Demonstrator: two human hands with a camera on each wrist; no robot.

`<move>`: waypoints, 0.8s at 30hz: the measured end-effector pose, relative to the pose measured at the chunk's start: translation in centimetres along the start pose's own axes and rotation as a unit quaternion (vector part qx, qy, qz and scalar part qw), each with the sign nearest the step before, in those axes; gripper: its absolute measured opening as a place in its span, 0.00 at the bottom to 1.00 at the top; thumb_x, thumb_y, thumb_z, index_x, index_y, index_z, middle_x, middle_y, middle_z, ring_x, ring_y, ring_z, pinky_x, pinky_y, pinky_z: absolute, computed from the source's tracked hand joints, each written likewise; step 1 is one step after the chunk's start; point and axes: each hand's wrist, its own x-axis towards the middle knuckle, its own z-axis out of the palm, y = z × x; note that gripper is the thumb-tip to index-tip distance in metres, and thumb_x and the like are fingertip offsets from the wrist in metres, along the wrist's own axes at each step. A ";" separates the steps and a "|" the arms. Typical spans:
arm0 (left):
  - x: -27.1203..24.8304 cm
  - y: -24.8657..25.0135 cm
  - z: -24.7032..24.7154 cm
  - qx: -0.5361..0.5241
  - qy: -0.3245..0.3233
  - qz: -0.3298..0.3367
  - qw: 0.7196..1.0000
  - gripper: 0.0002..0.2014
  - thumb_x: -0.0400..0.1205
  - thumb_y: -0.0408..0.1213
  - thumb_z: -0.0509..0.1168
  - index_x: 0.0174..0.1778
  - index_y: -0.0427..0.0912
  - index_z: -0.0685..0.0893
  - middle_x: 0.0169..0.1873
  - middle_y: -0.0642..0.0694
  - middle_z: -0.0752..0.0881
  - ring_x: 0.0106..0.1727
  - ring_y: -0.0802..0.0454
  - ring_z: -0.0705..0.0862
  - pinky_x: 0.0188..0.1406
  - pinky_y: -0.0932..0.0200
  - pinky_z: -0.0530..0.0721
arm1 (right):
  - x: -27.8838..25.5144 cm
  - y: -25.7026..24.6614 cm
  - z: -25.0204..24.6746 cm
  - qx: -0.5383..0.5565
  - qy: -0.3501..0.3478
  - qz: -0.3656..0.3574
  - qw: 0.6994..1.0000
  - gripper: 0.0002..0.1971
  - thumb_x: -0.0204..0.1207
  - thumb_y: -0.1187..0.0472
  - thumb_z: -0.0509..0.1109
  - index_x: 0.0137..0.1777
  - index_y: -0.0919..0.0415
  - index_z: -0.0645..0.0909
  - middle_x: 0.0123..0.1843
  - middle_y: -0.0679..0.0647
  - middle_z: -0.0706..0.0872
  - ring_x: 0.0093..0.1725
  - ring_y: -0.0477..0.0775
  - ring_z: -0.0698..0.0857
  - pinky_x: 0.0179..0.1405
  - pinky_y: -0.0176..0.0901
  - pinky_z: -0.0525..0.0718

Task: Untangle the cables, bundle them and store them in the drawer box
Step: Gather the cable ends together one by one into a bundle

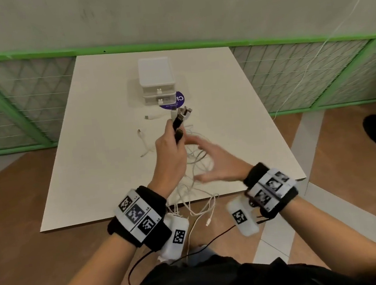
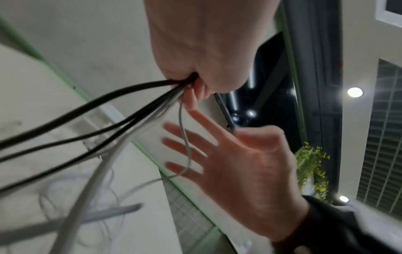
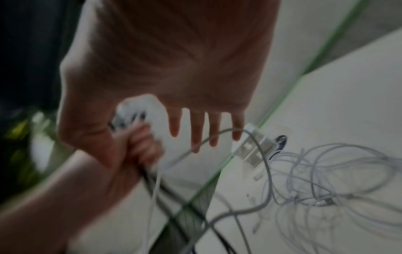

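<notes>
Over the table [image 1: 93, 139], left hand [image 1: 169, 149] fists cables [image 1: 179, 119]; right hand [image 1: 215, 160] splayed.

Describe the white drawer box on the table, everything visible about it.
The drawer box is a small white unit, plastic by its look, with a flat rounded top and two stacked drawers, each with a small white knob in front. Both drawers look closed. It stands upright near the far middle of the white table, partly over a blue round sticker. Neither hand touches it; the cables lie nearer the person.
</notes>
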 end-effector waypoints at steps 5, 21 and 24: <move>-0.1 0.8 1.3 -0.112 0.018 -0.047 0.992 0.06 0.87 0.35 0.54 0.45 0.44 0.73 0.24 0.54 0.72 0.22 0.62 0.70 0.25 0.66 0.70 | 2.3 1.2 5.0 0.025 0.084 0.019 0.996 0.19 0.72 0.60 0.68 0.61 0.67 0.76 0.52 0.49 0.82 0.51 0.44 0.80 0.47 0.27 0.76; -0.7 -1.7 0.4 -0.145 -0.151 -0.195 0.958 0.14 0.87 0.39 0.51 0.35 0.46 0.69 0.24 0.52 0.66 0.16 0.63 0.64 0.18 0.70 0.65 | 1.6 5.1 6.2 -0.190 -0.204 0.165 0.946 0.21 0.70 0.45 0.74 0.45 0.66 0.83 0.43 0.59 0.88 0.42 0.58 0.84 0.47 0.55 0.84; -0.1 -2.0 0.6 -0.087 -0.109 -0.181 0.973 0.12 0.87 0.38 0.52 0.36 0.50 0.71 0.26 0.51 0.70 0.22 0.60 0.68 0.24 0.63 0.68 | 3.0 4.5 7.0 -0.180 -0.046 0.121 0.975 0.22 0.72 0.51 0.74 0.41 0.74 0.79 0.38 0.68 0.85 0.37 0.65 0.81 0.41 0.62 0.81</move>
